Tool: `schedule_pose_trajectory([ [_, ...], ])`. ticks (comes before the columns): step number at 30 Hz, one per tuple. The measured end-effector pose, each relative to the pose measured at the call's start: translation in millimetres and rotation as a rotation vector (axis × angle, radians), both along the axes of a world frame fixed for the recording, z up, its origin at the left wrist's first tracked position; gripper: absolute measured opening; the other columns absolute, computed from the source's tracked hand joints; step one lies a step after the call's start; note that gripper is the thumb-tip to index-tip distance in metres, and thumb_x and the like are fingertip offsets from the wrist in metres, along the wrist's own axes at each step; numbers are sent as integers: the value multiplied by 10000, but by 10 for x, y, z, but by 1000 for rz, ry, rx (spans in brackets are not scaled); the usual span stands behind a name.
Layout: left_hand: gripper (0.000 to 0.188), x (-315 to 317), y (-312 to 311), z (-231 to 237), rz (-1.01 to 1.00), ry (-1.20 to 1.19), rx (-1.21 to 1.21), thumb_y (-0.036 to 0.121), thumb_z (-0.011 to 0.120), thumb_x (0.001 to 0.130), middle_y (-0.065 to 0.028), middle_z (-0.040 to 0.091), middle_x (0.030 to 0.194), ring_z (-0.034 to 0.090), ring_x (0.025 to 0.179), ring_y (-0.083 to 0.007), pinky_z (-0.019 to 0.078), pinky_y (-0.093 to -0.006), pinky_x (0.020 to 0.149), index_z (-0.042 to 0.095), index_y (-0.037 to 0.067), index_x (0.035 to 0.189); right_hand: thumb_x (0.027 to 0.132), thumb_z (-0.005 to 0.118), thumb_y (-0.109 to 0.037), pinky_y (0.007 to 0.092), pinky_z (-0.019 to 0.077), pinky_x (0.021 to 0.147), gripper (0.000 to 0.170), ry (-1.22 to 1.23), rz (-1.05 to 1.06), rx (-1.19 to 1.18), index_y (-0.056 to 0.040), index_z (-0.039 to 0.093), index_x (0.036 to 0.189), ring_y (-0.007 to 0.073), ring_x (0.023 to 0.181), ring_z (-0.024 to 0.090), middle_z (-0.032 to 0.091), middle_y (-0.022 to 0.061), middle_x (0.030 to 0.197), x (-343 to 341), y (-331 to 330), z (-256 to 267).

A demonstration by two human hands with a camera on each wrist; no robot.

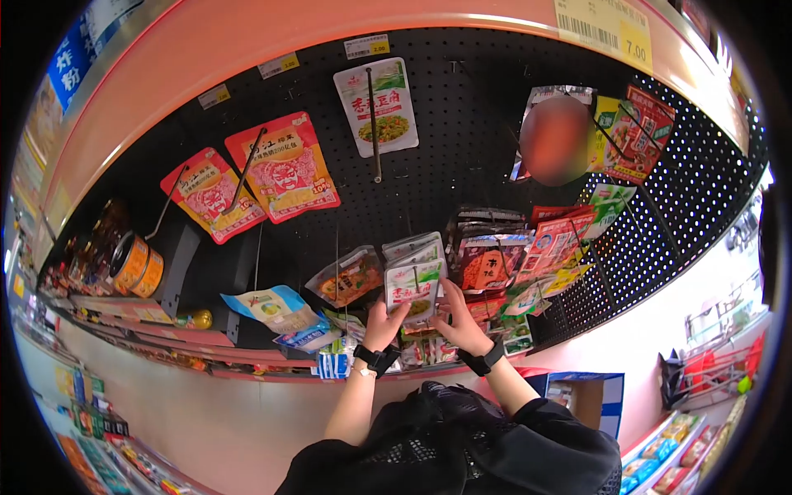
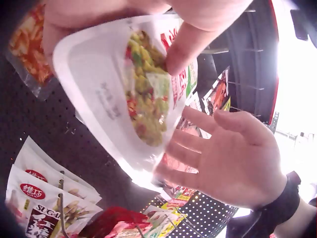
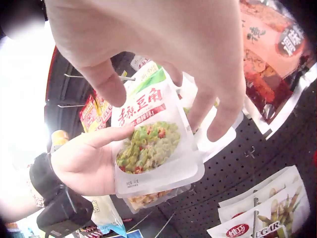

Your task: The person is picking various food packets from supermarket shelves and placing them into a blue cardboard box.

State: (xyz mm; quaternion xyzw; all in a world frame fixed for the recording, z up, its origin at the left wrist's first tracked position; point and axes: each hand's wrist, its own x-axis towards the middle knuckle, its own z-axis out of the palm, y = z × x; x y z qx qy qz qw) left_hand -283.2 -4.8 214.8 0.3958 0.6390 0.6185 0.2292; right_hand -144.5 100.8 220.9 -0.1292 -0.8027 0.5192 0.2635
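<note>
A white packet (image 1: 402, 282) with red lettering, a green corner and a picture of cut green beans hangs at the front of a row on the lower pegboard. My left hand (image 1: 381, 328) grips its left side; in the right wrist view the left thumb (image 3: 116, 135) lies across the front of the packet (image 3: 148, 148). My right hand (image 1: 464, 323) is at the packet's right side, its fingers extended in the left wrist view (image 2: 233, 158). Similar white packets (image 3: 218, 145) sit behind the front one.
Packs of red seasoning (image 1: 487, 262) hang close on the right, and a clear food pack (image 1: 346, 276) on the left. Sugar packets (image 2: 49, 203) hang lower. Metal hooks (image 1: 375, 157) jut from the black pegboard (image 1: 462, 124). Pink-red packets (image 1: 285, 169) hang at upper left.
</note>
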Motion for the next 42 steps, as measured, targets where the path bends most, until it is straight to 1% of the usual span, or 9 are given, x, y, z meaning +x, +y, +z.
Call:
schedule_pose_trajectory([
  [1, 269, -16, -26, 6, -68, -58, -34, 175, 548, 733, -53, 542, 873, 486, 779, -103, 375, -237, 696, 483, 0, 926, 666, 524, -41, 282, 338, 796, 652, 27, -112, 90, -49, 167, 1212, 196, 975, 380, 231, 132, 1187, -21, -55, 2],
  [6, 262, -29, -115, 57, -207, -223, -21, 191, 550, 734, -39, 550, 842, 494, 756, -93, 383, -236, 686, 508, -5, 902, 655, 537, -35, 269, 384, 715, 587, 127, -256, -8, -22, 243, 1162, 182, 796, 437, 379, 130, 977, -1, -192, 121],
  [10, 247, -90, -213, 171, -289, -266, -78, 188, 556, 731, -32, 548, 841, 490, 753, -86, 386, -231, 676, 515, 3, 889, 709, 536, -74, 183, 362, 586, 316, 45, -206, -202, 3, 421, 994, 58, 658, 429, 476, 6, 738, 90, -219, 205],
  [13, 238, -108, -256, 157, -309, -288, -70, 176, 568, 719, -35, 551, 833, 493, 752, -85, 387, -229, 671, 519, 4, 877, 722, 526, -73, 168, 350, 559, 256, 139, -124, -425, -8, 447, 955, 39, 637, 424, 479, -14, 711, 74, -266, 109],
  [16, 239, -124, -295, 164, -344, -314, -57, 175, 571, 716, -37, 553, 823, 496, 751, -88, 389, -231, 669, 520, 4, 874, 734, 522, -84, 166, 354, 567, 237, 25, -106, -467, -6, 447, 945, 31, 642, 427, 485, -12, 728, 143, -343, 154],
  [20, 232, -173, -322, 223, -385, -334, -35, 191, 561, 724, -28, 558, 803, 497, 725, -76, 382, -209, 642, 544, 0, 855, 751, 509, -94, 164, 361, 576, 211, 180, -103, -563, -8, 448, 934, 26, 661, 451, 495, -15, 750, 51, -456, 204],
  [33, 258, -96, -198, 236, -449, -427, -14, 160, 565, 723, -22, 543, 850, 489, 765, -87, 381, -217, 680, 507, -4, 914, 771, 459, -109, 202, 329, 499, 119, 94, -460, -173, 1, 440, 811, 57, 558, 379, 423, 26, 603, -26, -447, 87],
  [36, 229, -34, -139, 212, -352, -579, 140, 109, 553, 719, -32, 544, 875, 501, 789, -95, 383, -220, 702, 505, 5, 917, 776, 455, -121, 204, 329, 502, 126, 71, -482, -158, 0, 438, 806, 60, 558, 377, 418, 31, 599, -18, -485, 157],
  [42, 241, -89, -192, 247, -388, -531, 97, 95, 559, 710, -45, 543, 881, 504, 793, -105, 383, -228, 713, 500, -2, 922, 798, 426, -124, 203, 332, 511, 120, 114, -418, -233, -5, 437, 783, 52, 574, 371, 405, -15, 607, -17, -484, 159],
])
